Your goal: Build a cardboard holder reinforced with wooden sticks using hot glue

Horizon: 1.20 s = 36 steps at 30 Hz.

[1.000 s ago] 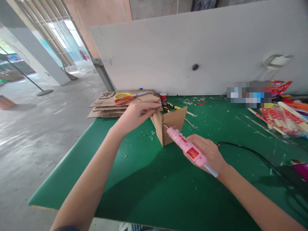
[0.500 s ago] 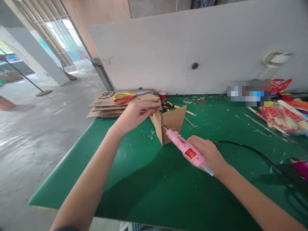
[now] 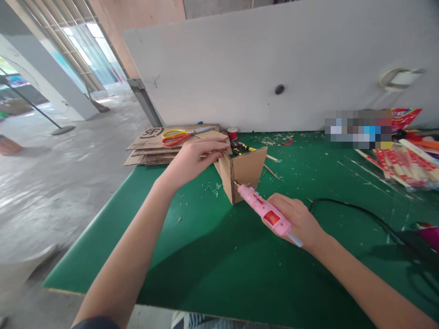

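Two brown cardboard panels stand upright on the green tabletop and meet at a corner edge that faces me. My left hand pinches the top of the left panel between thumb and fingers. In my right hand is a pink glue gun, with a clear glue stick poking out of its rear. Its nozzle points at the corner and appears to touch the cardboard, low on the seam. Whether glue is coming out I cannot tell.
Scissors lie on stacked cardboard at the back left. Near them are a red spool, yellow-and-black tools and wood shavings. A black cable and wrapped sticks are at the right. A white board stands behind.
The view has shifted slightly. Both hands, the cardboard and the glue gun keep nearly the same positions. A pale blurred shape has appeared at the lower left, beyond the table.
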Tool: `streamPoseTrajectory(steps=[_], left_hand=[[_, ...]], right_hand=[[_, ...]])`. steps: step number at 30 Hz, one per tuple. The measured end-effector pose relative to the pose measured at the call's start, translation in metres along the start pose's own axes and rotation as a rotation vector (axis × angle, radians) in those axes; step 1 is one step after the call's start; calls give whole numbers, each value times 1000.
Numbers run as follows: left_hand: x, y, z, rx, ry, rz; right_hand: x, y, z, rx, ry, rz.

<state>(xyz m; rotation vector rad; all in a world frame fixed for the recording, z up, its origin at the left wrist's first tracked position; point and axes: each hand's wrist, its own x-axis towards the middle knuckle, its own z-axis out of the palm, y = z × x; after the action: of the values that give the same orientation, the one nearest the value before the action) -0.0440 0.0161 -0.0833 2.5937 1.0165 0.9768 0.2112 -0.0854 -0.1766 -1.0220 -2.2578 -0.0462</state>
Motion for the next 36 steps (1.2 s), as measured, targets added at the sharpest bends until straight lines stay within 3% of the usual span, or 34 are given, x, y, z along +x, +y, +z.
streamPoseTrajectory(steps=[3,10,16,22,30,36], left_hand=[[0,-1,0,-9,0,-4],[0,0,1,-7,6,3],[0,0,0,-21,-2,9],[0,-1,1,-30,5,15],[0,0,1,-26,3,8],[0,0,2,-23,5,20]], right_hand=[[-2,1,-1,-28,-62,-25],[0,-1,0,-13,14,-1],[-4,2,0,-81,-85,-70],[-6,-2,-1,-90,21,-35],[-10,3,3,-141,-136,-62],[-8,1,1,-87,-29,1]])
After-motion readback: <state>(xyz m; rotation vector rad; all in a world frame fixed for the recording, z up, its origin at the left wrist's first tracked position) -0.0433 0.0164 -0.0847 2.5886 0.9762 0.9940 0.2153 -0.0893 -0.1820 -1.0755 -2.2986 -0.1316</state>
